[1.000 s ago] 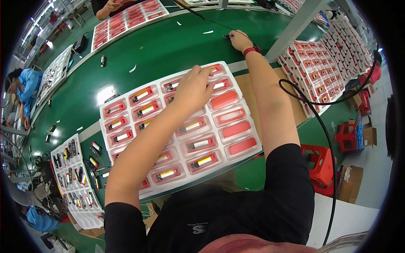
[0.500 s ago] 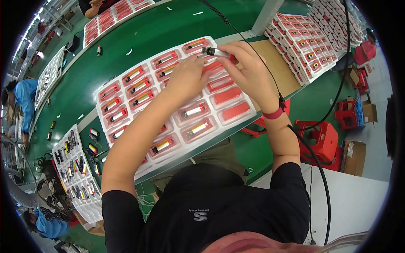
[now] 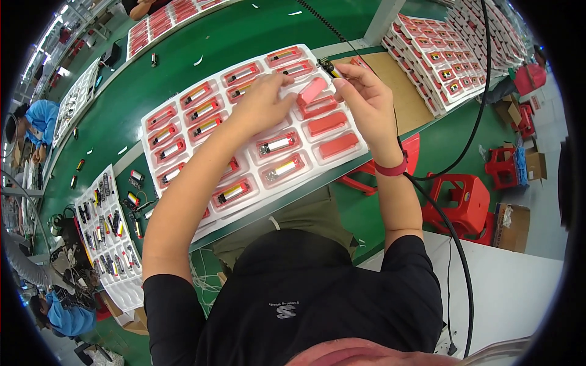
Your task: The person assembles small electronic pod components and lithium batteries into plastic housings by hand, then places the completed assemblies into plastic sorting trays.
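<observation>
My right hand [image 3: 368,100] is closed, with thumb and fingers pinching a small battery-like cylinder [image 3: 332,69] that has a dark end and a yellow band. It is held above the far right corner of a white moulded tray [image 3: 250,154]. My left hand [image 3: 267,105] reaches over the tray, thumb and index finger apart. Its fingertips are beside a pink strip [image 3: 314,90], which tilts up out of a red-lined pocket; contact is unclear. Similar cylinders lie in many pockets, while pockets near the right edge show red pieces [image 3: 337,145].
Stacked filled trays [image 3: 427,67] stand on brown board [image 3: 390,91] at the right. Another tray of loose parts [image 3: 110,238] lies left. A black cable [image 3: 467,160] hangs beside my right arm. Red stools [image 3: 458,204] stand right; co-workers in blue [image 3: 41,122] are at far left.
My right hand has moved slightly right and down with the cylinder, now tilted more steeply. My left hand has shifted a little left. The pink strip now stands tilted up in its pocket.
</observation>
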`<action>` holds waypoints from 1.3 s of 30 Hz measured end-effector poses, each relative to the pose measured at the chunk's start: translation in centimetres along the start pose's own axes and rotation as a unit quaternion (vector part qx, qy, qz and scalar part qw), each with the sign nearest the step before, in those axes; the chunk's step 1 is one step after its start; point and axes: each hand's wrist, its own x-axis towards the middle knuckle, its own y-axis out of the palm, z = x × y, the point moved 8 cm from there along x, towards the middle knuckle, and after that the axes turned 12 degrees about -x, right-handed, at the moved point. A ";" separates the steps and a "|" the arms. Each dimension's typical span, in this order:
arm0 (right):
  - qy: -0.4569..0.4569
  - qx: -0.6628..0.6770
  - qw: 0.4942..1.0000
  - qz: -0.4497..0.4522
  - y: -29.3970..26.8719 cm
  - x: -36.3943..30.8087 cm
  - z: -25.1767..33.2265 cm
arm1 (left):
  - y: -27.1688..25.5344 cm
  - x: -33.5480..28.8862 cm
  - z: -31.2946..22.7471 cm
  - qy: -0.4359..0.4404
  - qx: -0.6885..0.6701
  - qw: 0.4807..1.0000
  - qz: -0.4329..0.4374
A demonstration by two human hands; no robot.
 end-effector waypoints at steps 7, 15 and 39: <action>-0.045 0.045 0.998 -0.009 -0.1 -0.8 0.3 | 1.7 2.0 -2.7 0.025 0.029 0.998 0.050; -0.047 -0.001 0.999 0.008 -2.0 -2.3 0.5 | -1.0 -0.8 0.3 -0.183 -0.455 0.871 0.018; -0.374 -0.300 0.876 0.059 4.8 -4.1 6.1 | -0.7 -7.4 -3.8 -0.186 -0.660 0.725 0.064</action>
